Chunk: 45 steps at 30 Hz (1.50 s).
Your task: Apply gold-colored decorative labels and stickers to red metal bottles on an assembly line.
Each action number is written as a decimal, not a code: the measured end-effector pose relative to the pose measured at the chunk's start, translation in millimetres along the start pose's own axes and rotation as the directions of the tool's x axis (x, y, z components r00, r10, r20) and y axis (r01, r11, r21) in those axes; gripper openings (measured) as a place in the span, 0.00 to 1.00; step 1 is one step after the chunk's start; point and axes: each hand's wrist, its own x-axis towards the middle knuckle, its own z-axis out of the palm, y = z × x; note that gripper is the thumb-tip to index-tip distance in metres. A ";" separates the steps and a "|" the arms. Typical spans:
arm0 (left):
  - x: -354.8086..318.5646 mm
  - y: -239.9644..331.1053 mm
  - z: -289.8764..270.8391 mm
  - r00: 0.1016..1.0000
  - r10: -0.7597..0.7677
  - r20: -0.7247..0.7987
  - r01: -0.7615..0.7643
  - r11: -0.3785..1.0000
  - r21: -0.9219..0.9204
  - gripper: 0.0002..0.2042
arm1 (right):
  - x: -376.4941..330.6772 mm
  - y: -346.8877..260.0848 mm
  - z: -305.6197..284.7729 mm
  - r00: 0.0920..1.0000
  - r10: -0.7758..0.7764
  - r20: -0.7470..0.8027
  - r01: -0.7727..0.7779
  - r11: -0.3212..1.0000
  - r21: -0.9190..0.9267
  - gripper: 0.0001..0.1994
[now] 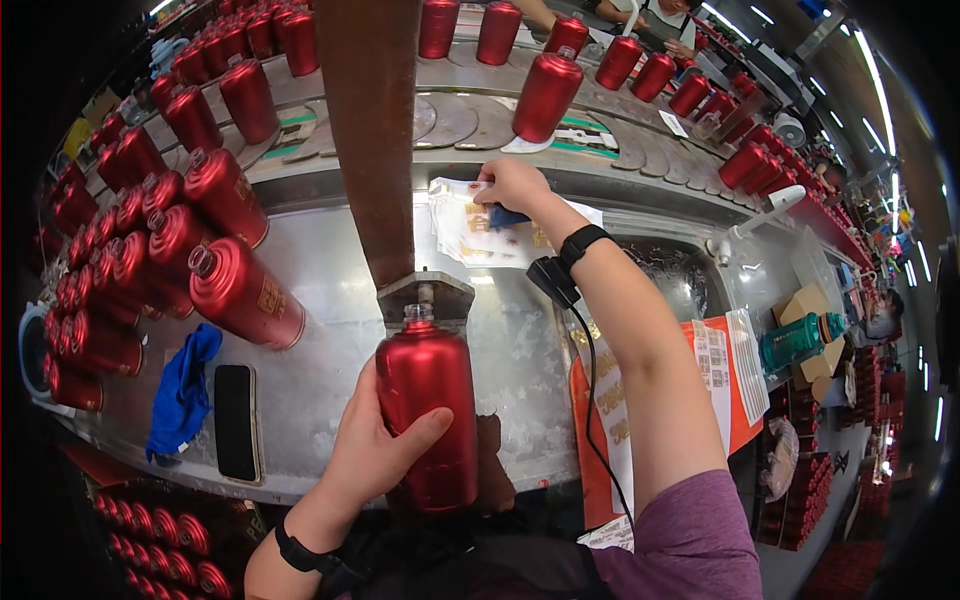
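My left hand is wrapped round a glossy red bottle. The bottle stands upright near the table's front edge, its clear glass neck bare and its visible side without lettering. Farther off, my right hand rests over a stack of white label sheets with gold print. Its fingers are curled, and a small blue thing, partly hidden under the palm, shows in them; its kind cannot be made out. A wristband with a black cabled box sits on my right wrist.
Many red bottles crowd the left. A blue cloth and a phone lie nearby. A brown post rises in front. Behind runs a conveyor with bottles. At right are a sink, label sheets and a green bottle.
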 end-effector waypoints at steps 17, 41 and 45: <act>1.6 -5.7 -2.2 0.999 0.036 -0.027 -0.034 0.998 0.052 0.40 | -148.0 -67.2 -82.7 0.913 -0.231 -0.337 0.380 0.782 0.495 0.10; -23.8 -18.2 -2.7 0.920 0.350 0.178 -0.390 0.762 0.517 0.65 | -224.8 122.9 -79.8 0.916 0.146 -0.374 -0.174 0.984 -0.043 0.11; -32.7 -25.0 -3.8 0.891 0.423 0.164 -0.422 0.642 0.640 0.58 | -257.8 -1.2 -92.9 0.928 -0.090 -0.362 0.132 0.987 0.094 0.07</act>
